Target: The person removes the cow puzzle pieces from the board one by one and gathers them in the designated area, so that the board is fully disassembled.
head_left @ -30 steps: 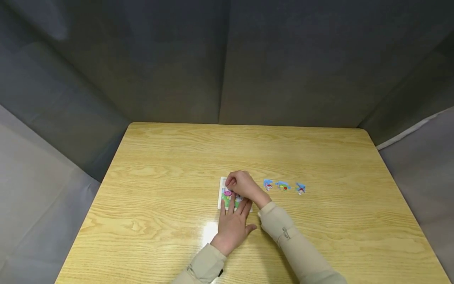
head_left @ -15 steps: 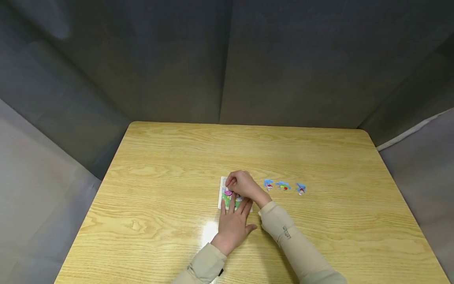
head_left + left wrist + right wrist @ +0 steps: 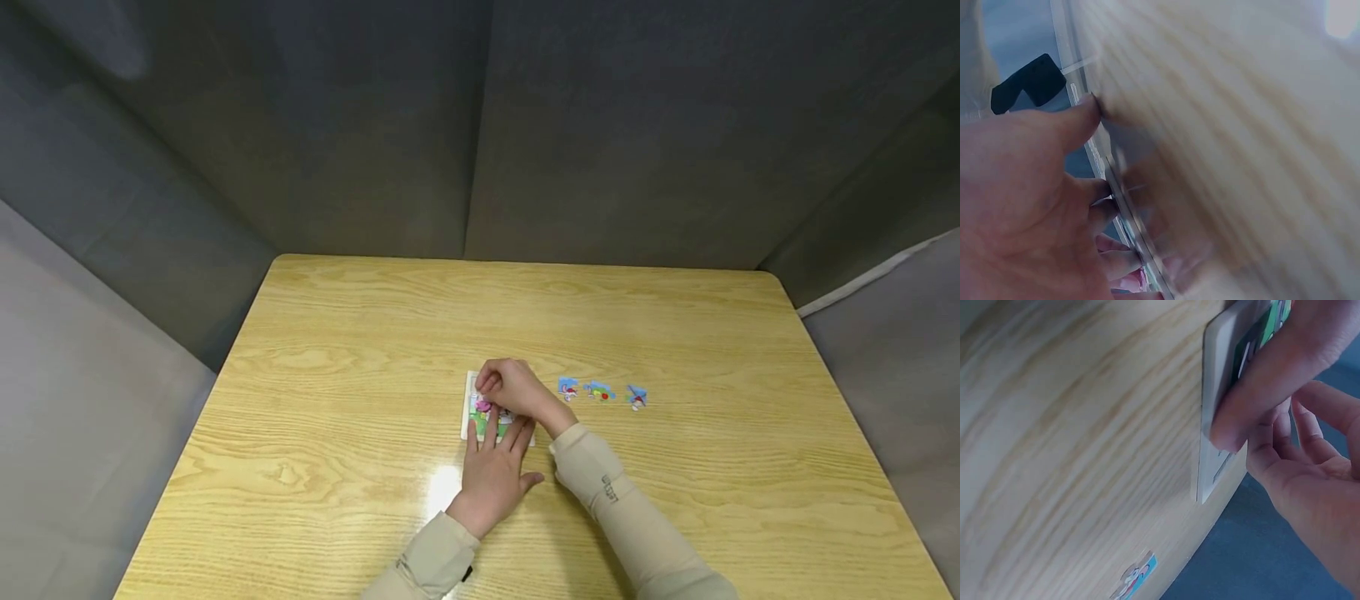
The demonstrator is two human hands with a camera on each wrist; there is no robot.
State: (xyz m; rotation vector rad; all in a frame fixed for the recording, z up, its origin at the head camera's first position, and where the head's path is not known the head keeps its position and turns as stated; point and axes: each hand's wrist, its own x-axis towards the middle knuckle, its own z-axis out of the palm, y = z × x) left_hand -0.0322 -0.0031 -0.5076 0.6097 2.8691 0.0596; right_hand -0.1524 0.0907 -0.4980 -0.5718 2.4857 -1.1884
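A small jigsaw puzzle in a white tray [image 3: 466, 418] lies on the wooden table, showing a green and pink picture. My left hand [image 3: 491, 487] lies over its near part with fingers spread and straight, pressing on the picture. Bent above the tray's upper left is my right hand [image 3: 513, 390]; its thumb and fingertips come together in a pinch on a puzzle piece [image 3: 483, 403], mostly covered by the fingers. In the right wrist view the tray's edge [image 3: 1207, 469] shows beside a straight finger, and the curled right hand [image 3: 1310, 456] is behind it.
Three loose puzzle pieces lie in a row right of the tray: one blue and red [image 3: 567, 387], one blue and green [image 3: 600, 392], one blue [image 3: 637, 397]. The wooden table [image 3: 337, 375] reaches back to grey curtains [image 3: 360, 167].
The left hand keeps its place on the puzzle. The right hand stays at the tray's upper left, its fingertips shifting only a little. The loose pieces have not moved.
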